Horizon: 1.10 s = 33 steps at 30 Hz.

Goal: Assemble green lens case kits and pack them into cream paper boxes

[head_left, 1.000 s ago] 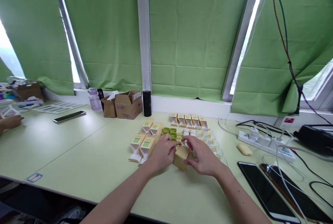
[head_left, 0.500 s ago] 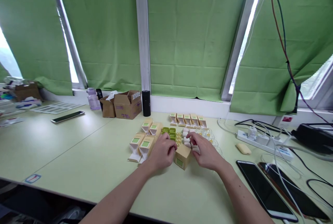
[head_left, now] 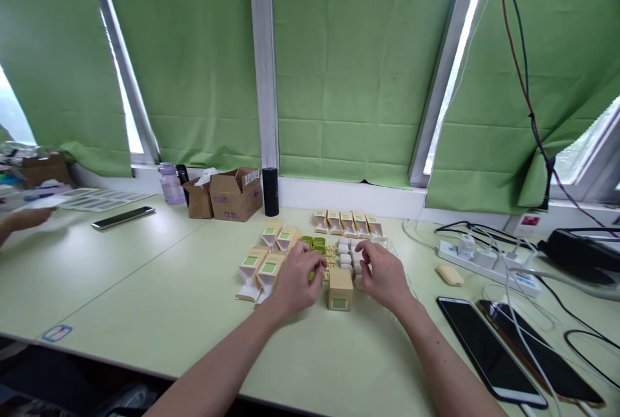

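Observation:
A small closed tan cardboard box [head_left: 340, 290] with a green label stands upright between my hands. My left hand [head_left: 301, 277] hovers to its left, apart from it, with fingers bent and thumb and forefinger spread, nearest the small green containers [head_left: 319, 242] and yellow pieces [head_left: 330, 254]. My right hand [head_left: 385, 277] is to the right of the box, fingers loosely curved and apart, over the white rounded pieces [head_left: 345, 250]. I see nothing held in either hand. Left of my left hand lie several tan boxes [head_left: 249, 263] with open white flaps.
A row of open tan boxes [head_left: 347, 223] lies farther back. Cartons [head_left: 236, 194], a black cylinder [head_left: 270, 192] and a purple bottle [head_left: 171, 183] stand by the wall. Phones [head_left: 490, 349], cables and a power strip [head_left: 489, 267] occupy the right. Another person's hand [head_left: 30, 217] reaches in at left.
The tan box has turned so its labelled side faces me. Both hands have drawn slightly away from it. Another person's hand has come into view at far left.

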{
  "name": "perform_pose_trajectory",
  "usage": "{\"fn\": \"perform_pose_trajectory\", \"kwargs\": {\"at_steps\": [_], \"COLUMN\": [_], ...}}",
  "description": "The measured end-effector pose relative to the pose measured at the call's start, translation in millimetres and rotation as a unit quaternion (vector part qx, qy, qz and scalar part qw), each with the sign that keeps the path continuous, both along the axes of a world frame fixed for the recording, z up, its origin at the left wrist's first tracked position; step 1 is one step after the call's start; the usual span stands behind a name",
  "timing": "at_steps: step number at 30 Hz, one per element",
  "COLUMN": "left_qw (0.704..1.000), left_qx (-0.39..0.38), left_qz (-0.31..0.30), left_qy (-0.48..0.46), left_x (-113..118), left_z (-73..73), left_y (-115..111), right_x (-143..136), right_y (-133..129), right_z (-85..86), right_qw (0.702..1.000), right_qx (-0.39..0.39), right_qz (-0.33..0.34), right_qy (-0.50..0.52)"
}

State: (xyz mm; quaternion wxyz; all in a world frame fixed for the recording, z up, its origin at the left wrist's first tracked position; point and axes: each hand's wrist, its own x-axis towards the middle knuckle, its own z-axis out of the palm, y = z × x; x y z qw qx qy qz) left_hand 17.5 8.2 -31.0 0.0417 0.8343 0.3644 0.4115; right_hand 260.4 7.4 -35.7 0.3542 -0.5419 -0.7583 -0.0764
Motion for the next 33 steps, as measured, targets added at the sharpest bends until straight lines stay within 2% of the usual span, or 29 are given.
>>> {"fn": "perform_pose_trajectory", "kwargs": {"at_steps": [9,16,19,21,24,28,30,33], "left_qw": [0.992,0.977,0.972,0.970,0.972,0.975,0.967,0.962], "left_qx": [-0.059,-0.046,-0.053,-0.061,-0.056,-0.040,-0.048,-0.050], "left_qz": [-0.047,-0.056,-0.069,-0.078,-0.068,0.003,0.076,0.124], "left_qy": [0.105,0.201,0.219,0.221,0.218,0.218,0.236,0.240], "left_x": [17,27,27,26,21,11,5,-3], "left_z": [11.4,15.7,24.9,36.4,59.1,85.3,90.6,86.4], "left_y": [-17,-13,-10,-5,17,73,105,144], "right_x": [-5,-6,-8,-8,-8,-8,-8,-9], "right_y": [-3,-3,-4,-5,-5,-6,-6,-6], "right_z": [1.8,0.1,1.4,2.6,3.7,4.2,4.3,3.5], "right_qw": [0.997,0.996,0.995,0.995,0.994,0.994,0.994,0.993], "right_qx": [0.043,0.069,0.076,0.082,0.091,0.093,0.092,0.093], "right_qz": [-0.042,-0.032,-0.030,-0.030,-0.030,-0.028,-0.025,-0.020], "right_qy": [0.045,0.048,0.048,0.052,0.059,0.059,0.060,0.062]}}
